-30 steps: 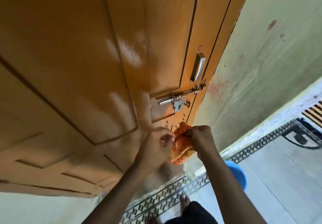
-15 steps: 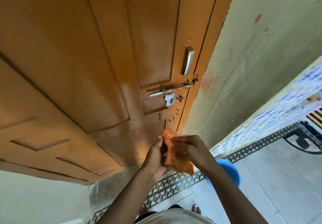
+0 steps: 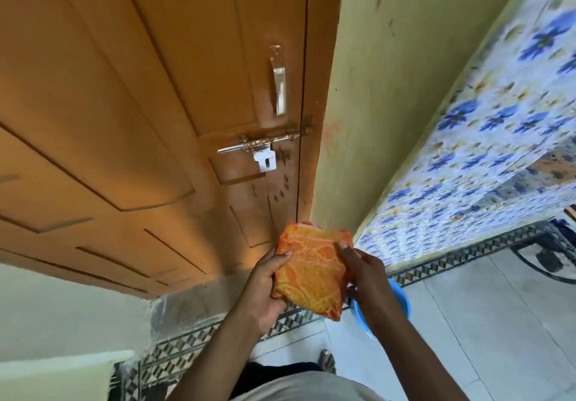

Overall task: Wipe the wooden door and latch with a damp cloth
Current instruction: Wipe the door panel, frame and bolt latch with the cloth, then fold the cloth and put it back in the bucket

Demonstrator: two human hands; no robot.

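Note:
An orange patterned cloth (image 3: 311, 271) is spread flat between both hands, below the latch and a little away from the door. My left hand (image 3: 265, 288) grips its left edge, thumb on top. My right hand (image 3: 364, 276) holds its right edge. The orange-brown panelled wooden door (image 3: 140, 104) fills the left and upper part of the view. On it sit a metal sliding latch (image 3: 258, 145) with a hanging hasp plate and, above that, a metal pull handle (image 3: 279, 79).
A pale yellow-green wall (image 3: 405, 73) stands right of the door frame, with blue-flowered wall tiles (image 3: 498, 151) further right. A blue basin (image 3: 396, 307) sits on the light tiled floor under my right wrist. A dark object (image 3: 548, 254) lies at the right edge.
Both hands came down and away from the door with the cloth. The bunched cloth is now opened out flat between them. The view swung, so the latch sits higher and more central.

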